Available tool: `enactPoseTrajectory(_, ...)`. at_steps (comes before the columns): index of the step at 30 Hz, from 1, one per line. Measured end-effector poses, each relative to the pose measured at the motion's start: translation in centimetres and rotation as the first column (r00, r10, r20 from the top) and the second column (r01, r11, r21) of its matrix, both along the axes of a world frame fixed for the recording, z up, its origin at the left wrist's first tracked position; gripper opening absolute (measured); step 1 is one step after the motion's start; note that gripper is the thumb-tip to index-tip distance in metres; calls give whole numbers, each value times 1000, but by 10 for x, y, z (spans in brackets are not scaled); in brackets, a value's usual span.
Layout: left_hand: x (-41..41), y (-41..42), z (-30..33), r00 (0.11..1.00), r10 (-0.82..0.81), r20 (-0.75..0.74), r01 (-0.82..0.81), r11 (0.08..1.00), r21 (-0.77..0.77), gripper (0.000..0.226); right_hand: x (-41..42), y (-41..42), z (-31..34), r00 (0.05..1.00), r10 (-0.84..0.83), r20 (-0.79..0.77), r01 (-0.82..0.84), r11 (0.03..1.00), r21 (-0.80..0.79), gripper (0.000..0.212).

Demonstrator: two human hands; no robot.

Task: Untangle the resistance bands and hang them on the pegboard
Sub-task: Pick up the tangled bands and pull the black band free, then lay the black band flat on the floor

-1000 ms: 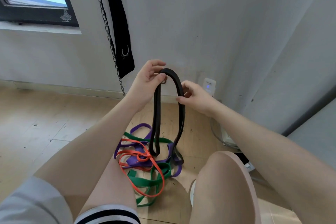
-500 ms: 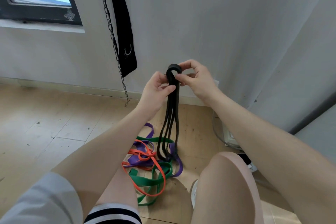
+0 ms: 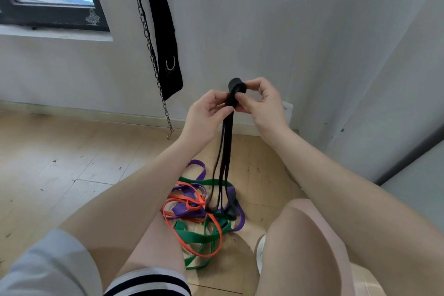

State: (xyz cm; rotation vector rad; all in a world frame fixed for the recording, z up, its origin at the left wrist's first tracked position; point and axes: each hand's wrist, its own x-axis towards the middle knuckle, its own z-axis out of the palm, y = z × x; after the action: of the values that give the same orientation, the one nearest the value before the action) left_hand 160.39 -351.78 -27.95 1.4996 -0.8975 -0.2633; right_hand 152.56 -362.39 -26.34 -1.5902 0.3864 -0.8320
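Here, a black resistance band (image 3: 224, 151) is held up in front of the wall (image 3: 264, 19), folded into several strands. Its bunched top is pinched between the thumb and curled fingers of the right hand (image 3: 262, 103), and just below that the strands are gripped by the left hand (image 3: 206, 113), whose fingers are wrapped around them. Both hands are closed firmly on the band, touching or nearly touching each other at the fold. The loose loops of the black band are hung straight down, and their lower ends are seen reaching into a tangle on the wooden floor (image 3: 60, 163).

In that tangle, between the person's knees and near the skirting of the wall, an orange band (image 3: 192, 204), a green band (image 3: 199, 238) and a purple band (image 3: 199, 170) are heaped together, crossed over one another; which lies on top at each crossing cannot be fully told.

On the wall to the left of the hands, a metal chain (image 3: 153, 60) and a black strap (image 3: 163, 38) with a metal ring are hung side by side. A dark-framed window (image 3: 48, 14) is set in the wall at the upper left corner of the view.
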Motion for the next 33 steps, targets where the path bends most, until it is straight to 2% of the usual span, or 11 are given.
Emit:
enactPoseTrajectory(3,2,1,-5,999,38,10,-39,999,19,12,1,3,-4,999,40,-11,-40,999,-13,18)
enactPoseTrajectory(7,1,1,0,996,76,48,-77,997,24,15,-4,7,-2,992,122,-15,-122,993,4,32)
enactPoseTrajectory(10,4,2,10,993,122,-4,-122,992,-33,16,-8,7,-2,984,178,18,-179,983,38,38)
enactPoseTrajectory(14,-2,-5,18,975,221,-10,-221,973,-71,24,-12,23,-28,998,56,-35,-56,998,8,35)
enactPoseTrajectory(17,-8,-14,21,953,299,-40,-301,950,-85,26,-14,38,-54,974,-5,-228,-28,990,-141,47)
enactPoseTrajectory(20,-5,-27,26,932,326,-159,-347,929,-126,24,-4,39,-72,947,-111,-301,40,972,-232,55)
enactPoseTrajectory(23,6,-41,25,892,332,-307,-395,903,-169,22,6,23,-83,944,-160,-290,118,980,-158,46)
enactPoseTrajectory(25,24,-48,12,836,371,-403,-455,880,-134,18,10,-1,-90,937,-166,-306,126,981,-147,37)
enactPoseTrajectory(27,47,-56,-11,735,396,-550,-513,855,-70,18,18,-35,-94,909,-190,-372,87,957,-277,26)
enactPoseTrajectory(30,83,-80,-53,518,360,-776,-578,816,-7,17,49,-87,-100,856,-217,-470,-48,871,-489,19)
enactPoseTrajectory(33,129,-111,-100,383,361,-851,-595,801,72,15,95,-129,-125,787,-214,-578,-230,769,-597,19)
